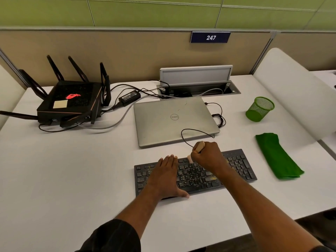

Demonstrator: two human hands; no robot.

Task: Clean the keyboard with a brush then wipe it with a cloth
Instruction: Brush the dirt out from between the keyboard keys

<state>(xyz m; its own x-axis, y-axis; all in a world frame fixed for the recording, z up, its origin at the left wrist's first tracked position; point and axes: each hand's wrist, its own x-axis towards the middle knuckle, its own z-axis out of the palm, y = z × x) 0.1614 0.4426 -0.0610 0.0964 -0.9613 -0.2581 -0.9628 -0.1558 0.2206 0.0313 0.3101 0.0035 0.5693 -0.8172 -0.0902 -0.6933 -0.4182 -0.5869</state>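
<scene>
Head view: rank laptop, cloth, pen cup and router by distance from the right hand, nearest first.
1. Laptop: just behind the right hand, which grips the brush.
2. Cloth: to the hand's right, flat on the desk.
3. Pen cup: to the right and farther back.
4. Router: far left, at the rear.

The right hand (pixel 207 155) grips a pale brush (pixel 198 146) in a fist over the black keyboard's (pixel 236 166) upper rows. Just left of it, the left hand (pixel 166 176) lies flat on the keys. A folded green cloth (pixel 276 157) lies on the white table (pixel 72 170), well right of the right hand.
</scene>
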